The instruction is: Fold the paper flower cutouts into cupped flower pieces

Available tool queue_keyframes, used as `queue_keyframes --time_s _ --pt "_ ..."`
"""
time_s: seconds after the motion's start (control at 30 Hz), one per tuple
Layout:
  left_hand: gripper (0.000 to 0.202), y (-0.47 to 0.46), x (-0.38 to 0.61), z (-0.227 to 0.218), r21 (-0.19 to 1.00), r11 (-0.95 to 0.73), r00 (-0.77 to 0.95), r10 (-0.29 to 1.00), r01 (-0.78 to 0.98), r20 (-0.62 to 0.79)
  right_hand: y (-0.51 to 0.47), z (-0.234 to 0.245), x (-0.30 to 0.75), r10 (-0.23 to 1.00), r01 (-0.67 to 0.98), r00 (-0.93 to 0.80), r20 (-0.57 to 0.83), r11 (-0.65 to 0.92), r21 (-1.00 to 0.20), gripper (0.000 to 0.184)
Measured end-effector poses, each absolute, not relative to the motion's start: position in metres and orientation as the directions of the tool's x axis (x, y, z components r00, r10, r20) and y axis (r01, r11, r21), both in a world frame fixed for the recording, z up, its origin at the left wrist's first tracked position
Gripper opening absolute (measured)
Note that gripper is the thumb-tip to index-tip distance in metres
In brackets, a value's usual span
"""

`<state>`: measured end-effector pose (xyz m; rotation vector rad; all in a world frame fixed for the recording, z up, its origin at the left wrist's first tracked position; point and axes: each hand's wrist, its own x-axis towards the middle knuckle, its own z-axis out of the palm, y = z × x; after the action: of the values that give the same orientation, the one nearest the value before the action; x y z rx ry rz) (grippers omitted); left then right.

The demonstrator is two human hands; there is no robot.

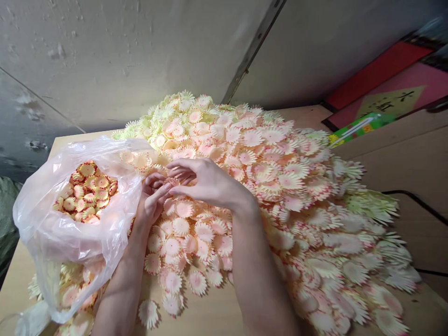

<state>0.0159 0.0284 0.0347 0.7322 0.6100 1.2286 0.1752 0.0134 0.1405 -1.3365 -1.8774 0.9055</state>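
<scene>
My left hand (154, 195) is closed, its thumb and fingers curled around a small pink-and-cream artificial flower piece (172, 181). From the other side, my right hand (203, 182) meets it, with bent fingers and thumb at the same piece. The fingers partly hide what they hold. Beneath and around both hands spreads a big heap of flat, fringed artificial flower pieces (252, 137), cream with pink middles and red tips. Beside my left forearm, a whitish translucent plastic bag (42, 205) gapes open, and cupped flower pieces (89, 184) with red edges fill it.
The wooden tabletop (206, 312) shows along the front edge. Behind the heap stands a grey, scuffed wall (140, 60). Red boards (381, 74) and a green packet (360, 128) lie at the back right, and a black cable (416, 196) runs along the right side.
</scene>
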Motion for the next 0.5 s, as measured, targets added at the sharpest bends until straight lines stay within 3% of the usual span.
queue_keyframes --time_s 0.27,0.5 --pt "0.03 0.0295 0.0132 0.0387 0.747 0.2 0.284 0.959 -0.634 -0.015 0.0187 0.1316 0.1802 0.97 0.453 -0.085 0.226 0.24 -0.858 0.012" --pt "0.031 0.0279 0.0129 0.0354 0.752 0.186 0.286 0.958 -0.633 0.004 0.018 0.1324 0.1747 0.971 0.411 -0.134 0.196 0.234 -0.881 0.015"
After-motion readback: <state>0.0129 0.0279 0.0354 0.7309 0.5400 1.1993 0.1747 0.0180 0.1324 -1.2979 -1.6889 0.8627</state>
